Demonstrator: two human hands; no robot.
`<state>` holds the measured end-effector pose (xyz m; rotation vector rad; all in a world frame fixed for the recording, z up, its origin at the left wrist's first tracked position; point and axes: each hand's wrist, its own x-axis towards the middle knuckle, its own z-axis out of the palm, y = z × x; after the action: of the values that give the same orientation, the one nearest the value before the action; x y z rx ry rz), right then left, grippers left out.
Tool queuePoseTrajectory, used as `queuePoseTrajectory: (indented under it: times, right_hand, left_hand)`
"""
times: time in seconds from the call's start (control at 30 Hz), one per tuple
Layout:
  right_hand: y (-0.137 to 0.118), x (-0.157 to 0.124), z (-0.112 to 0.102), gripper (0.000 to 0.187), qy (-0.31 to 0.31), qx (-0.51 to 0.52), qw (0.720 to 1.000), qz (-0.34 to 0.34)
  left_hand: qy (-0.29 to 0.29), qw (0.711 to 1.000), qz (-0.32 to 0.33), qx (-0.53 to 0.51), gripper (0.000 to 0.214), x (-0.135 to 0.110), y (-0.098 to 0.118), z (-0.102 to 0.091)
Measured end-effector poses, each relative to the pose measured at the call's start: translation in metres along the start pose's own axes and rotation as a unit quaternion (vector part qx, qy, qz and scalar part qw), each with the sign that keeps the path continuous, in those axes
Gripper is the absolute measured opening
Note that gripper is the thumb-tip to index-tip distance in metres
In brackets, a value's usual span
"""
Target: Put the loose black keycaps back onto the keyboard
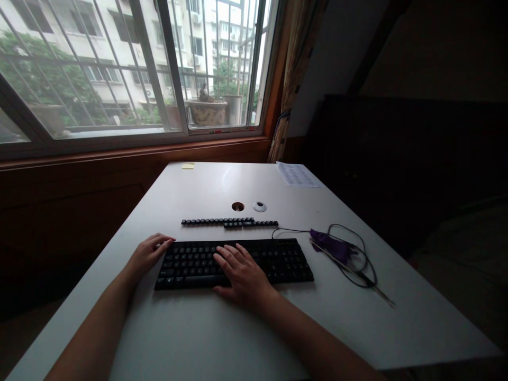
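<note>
A black keyboard point(190, 279) lies flat on the white table point(190, 338) in front of me. My left hand point(148, 253) is at its upper left corner, with thumb and fingers drawn together on the edge. Across the middle of the keys rests my right hand point(240, 272), palm down, its fingers stretched out and a little apart; it covers part of the keys. Just beyond the keyboard, black keycaps point(210, 220) are lined up in a long row, with a shorter row point(260, 224) close against it on the right.
Right of the keyboard lie a coiled black cable point(359, 238), a purple cloth point(331, 245) and thin sticks point(381, 295). Farther back are a round hole point(238, 207), its white cover point(259, 206), printed paper point(298, 174) and a yellow note point(188, 165). A barred window stands behind the table.
</note>
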<state>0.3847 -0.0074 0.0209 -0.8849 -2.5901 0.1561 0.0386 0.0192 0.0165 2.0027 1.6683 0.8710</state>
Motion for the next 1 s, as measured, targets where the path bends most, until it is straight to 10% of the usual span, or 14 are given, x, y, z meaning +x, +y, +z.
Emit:
queuePoseTrajectory:
  times: [1.0]
  right_hand:
    - [-0.0039, -0.0004, -0.0002, 0.078, 0.019, -0.015, 1.0, 0.007]
  left_hand:
    - [0.001, 1.0, 0.011, -0.006, 0.038, -0.0015, -0.0039, 0.0003]
